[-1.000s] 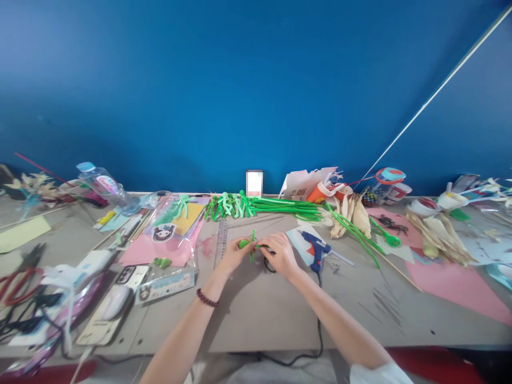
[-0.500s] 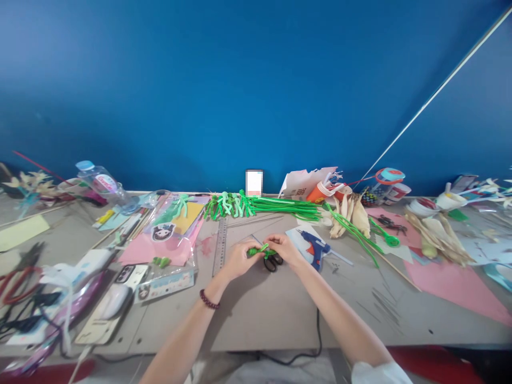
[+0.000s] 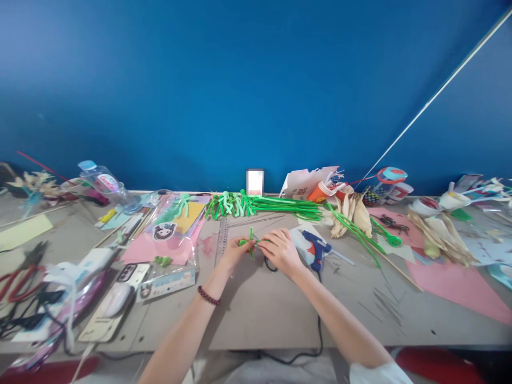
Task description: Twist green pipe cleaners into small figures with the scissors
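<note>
The blue glue gun with an orange trigger (image 3: pixel 318 252) lies on the grey tabletop (image 3: pixel 264 320) and serves as the landmark. Left of it, a short, bright-green, fuzzy pipe-cleaner piece (image 3: pixel 251 250) sits between the person's two hands. Its visible strip runs along the line of sight, near to far, crossing the gap between the hands; whether it stands up or lies level cannot be told.

The left hand (image 3: pixel 235 252), farther from the glue gun, is nearer to this strip: its fingers are pinched on the green piece, with a rounded green lump showing at the thumb. The strip lies directly at those fingertips, on the side facing the glue gun. The right hand (image 3: pixel 281 252), between the strip and the glue gun, has its fingers bent together, pointing left toward the strip. A sliver of green shows beside them, but I cannot tell whether they grip it.

Also left of the glue gun, a black loop-shaped scissor handle (image 3: pixel 271 265) shows just below the right hand. Beyond the glue gun and to its left lies a bundle of long green fuzzy stems (image 3: pixel 288 206).
</note>
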